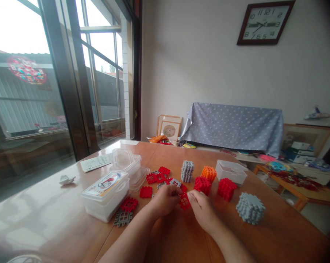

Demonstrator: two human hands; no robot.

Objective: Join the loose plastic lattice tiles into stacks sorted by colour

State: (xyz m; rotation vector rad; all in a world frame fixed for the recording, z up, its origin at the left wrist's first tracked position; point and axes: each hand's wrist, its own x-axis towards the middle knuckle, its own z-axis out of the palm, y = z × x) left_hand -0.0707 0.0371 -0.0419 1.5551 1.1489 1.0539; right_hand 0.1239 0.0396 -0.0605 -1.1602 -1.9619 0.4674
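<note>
My two bare hands meet over the near middle of a brown table (178, 241), with a red tile (184, 202) of open lattice between them, at the fingertips. The right hand (202, 206) pinches this tile at its right edge, thumb uppermost, the other fingers folded beneath. The left hand (166, 200) is curled with its fingertips close to the tile's upper left; whether they grip it I cannot tell, since my knuckles hide the contact. Just beyond my left hand lies a loose heap of red and grey tiles (156, 176), some overlapping. To its left a flat red square (146, 192) lies alone, and nearer me a red lattice piece (129, 204) partly covers a grey lattice piece (123, 218). These two lie beside a lidded plastic box (98, 204) with a picture label on top; behind it stands a second clear container (136, 162). Beyond my right hand the sorted stacks are seen: a tall grey stack (187, 171), an orange stack (209, 173), a red stack (202, 185) just in front of the orange, another red stack (226, 189) farther right, and, nearest the right edge, a broad grey stack (250, 209) with a solid top. A clear box (231, 173) stands behind the right-hand red stack. Sheets of paper (96, 163) lie near the window side, and a wall clock (266, 23) hangs at upper right.
</note>
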